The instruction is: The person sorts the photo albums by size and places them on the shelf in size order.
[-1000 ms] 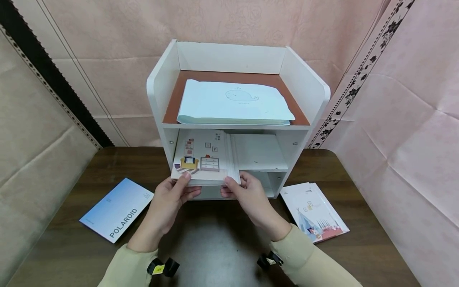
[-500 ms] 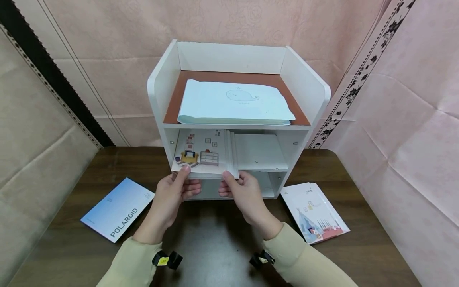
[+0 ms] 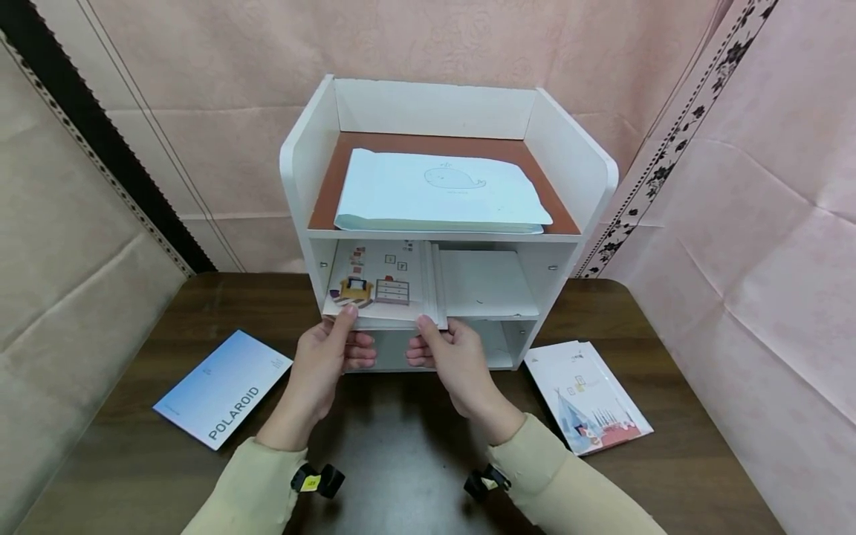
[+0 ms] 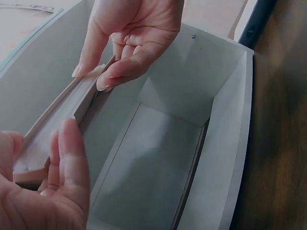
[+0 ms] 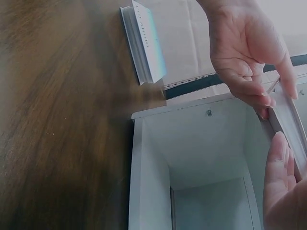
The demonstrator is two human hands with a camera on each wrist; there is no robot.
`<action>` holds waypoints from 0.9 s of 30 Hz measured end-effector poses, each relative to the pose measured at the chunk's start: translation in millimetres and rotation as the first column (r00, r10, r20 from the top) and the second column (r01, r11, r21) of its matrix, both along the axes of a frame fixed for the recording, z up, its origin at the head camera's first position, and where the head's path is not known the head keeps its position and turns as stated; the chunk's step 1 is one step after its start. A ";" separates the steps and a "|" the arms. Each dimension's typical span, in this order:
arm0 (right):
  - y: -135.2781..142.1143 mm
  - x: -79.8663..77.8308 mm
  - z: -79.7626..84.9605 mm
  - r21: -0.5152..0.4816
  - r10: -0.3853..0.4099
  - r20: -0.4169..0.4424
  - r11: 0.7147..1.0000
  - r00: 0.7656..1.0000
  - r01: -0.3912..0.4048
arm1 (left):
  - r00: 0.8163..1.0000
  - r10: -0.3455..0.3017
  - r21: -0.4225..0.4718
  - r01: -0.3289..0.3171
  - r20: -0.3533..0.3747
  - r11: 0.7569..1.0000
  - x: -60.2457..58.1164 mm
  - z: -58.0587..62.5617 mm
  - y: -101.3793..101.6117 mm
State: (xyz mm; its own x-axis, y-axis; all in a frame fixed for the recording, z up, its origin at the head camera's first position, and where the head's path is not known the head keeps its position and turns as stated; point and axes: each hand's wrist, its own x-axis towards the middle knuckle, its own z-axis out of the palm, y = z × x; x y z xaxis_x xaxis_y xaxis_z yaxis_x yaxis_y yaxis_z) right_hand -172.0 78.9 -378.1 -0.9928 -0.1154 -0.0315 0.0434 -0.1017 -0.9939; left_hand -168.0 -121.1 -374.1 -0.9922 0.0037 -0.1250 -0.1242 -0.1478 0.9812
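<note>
A white photo album [image 3: 381,286] with a drawn armchair and drawers on its cover lies partly inside the left of the shelf unit's middle level. Its near edge sticks out toward me. My left hand [image 3: 321,360] pinches the near left corner, thumb on top and fingers below. On the near right corner, my right hand [image 3: 461,364] grips in the same way. The left wrist view shows the album's layered edge [image 4: 60,124] between the left hand [image 4: 53,191] and the right hand [image 4: 139,33]. Whether another album lies beneath is unclear.
The white shelf unit [image 3: 580,148] stands on a dark wooden table [image 3: 401,461]. A pale blue whale-printed album [image 3: 435,197] lies on its top level. A blue POLAROID album [image 3: 224,390] lies to the left, and a white illustrated album [image 3: 585,397] to the right.
Both hands have moved forward, sliding the album farther into the middle level. The grip on its near corners stays the same. The other albums stay in place.
</note>
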 end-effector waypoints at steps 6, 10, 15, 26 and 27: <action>7.2 2.4 -5.4 0.027 0.029 -0.007 0.999 1.000 -0.029 | 1.000 -0.005 -0.066 0.004 -0.018 0.998 6.2 -1.3 0.6; 16.6 5.6 -6.5 0.052 0.045 -0.034 0.998 0.998 -0.043 | 0.999 -0.021 -0.088 0.018 -0.039 0.996 11.1 -3.9 -0.4; 28.6 12.1 -0.4 0.169 0.045 -0.068 0.985 0.997 -0.032 | 0.996 -0.058 -0.129 0.048 -0.071 0.990 19.0 -10.6 0.0; 77.5 31.6 -3.4 0.433 0.021 -0.205 0.898 0.978 0.072 | 0.984 -0.121 -0.323 0.074 -0.129 0.944 34.3 -33.1 22.7; 83.5 32.4 -7.5 0.457 0.013 -0.218 0.885 0.976 0.090 | 0.984 -0.126 -0.341 0.076 -0.128 0.937 35.6 -34.4 25.3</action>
State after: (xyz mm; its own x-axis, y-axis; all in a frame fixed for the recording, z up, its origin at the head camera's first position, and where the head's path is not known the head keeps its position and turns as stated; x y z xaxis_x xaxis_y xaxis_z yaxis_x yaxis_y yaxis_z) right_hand -139.6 162.4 -385.6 -0.9856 -0.1005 0.1362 -0.1642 0.3728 -0.9133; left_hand -132.4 -95.8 -408.5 -0.9961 0.0877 0.0091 0.0263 0.1966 0.9801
